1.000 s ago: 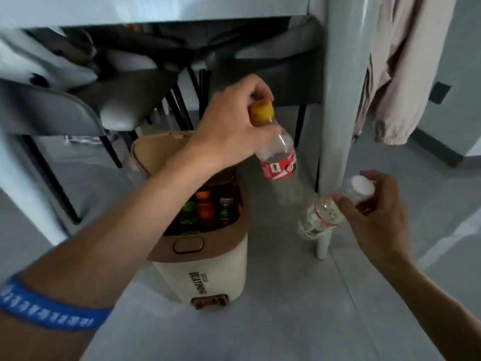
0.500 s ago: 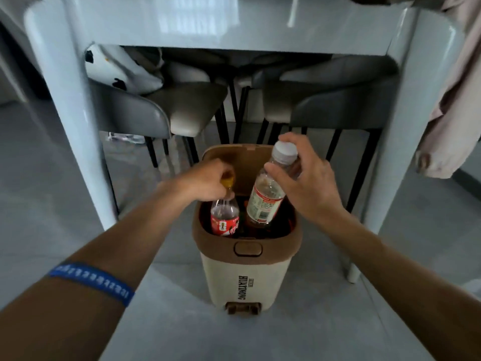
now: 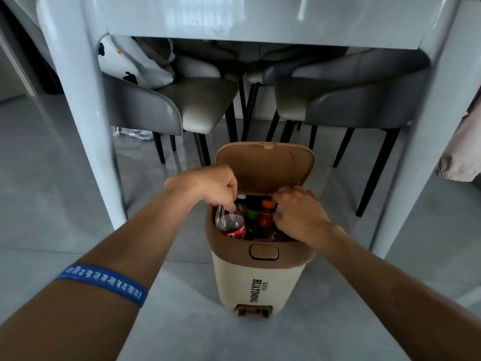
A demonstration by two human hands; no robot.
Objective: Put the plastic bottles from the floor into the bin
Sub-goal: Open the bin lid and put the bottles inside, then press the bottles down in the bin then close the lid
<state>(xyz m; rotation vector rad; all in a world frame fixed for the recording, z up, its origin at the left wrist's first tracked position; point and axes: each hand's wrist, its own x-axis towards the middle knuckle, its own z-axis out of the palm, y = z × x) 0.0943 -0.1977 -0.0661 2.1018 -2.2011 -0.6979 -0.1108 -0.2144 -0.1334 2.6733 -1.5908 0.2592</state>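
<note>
A cream bin [image 3: 260, 280] with a brown rim and its brown lid [image 3: 264, 165] raised stands on the floor under the table. My left hand [image 3: 210, 186] grips the neck of a clear red-labelled bottle [image 3: 231, 224], which is tilted inside the bin's left side. My right hand [image 3: 299, 214] reaches into the right side of the opening, fingers curled downward; the white-capped bottle it carried is hidden beneath it. Between my hands stand an orange-capped bottle [image 3: 266, 217] and a green-capped bottle [image 3: 252, 217], with others behind.
White table legs [image 3: 86, 113] stand left and right of the bin. Two grey chairs [image 3: 197, 105] with black legs are tucked behind it. A pinkish garment [image 3: 460, 152] hangs at the right edge. The floor is grey tile.
Both hands have lowered into the bin. The red-labelled bottle sits deeper and more tilted. The white-capped bottle has dropped out of sight under my right hand.
</note>
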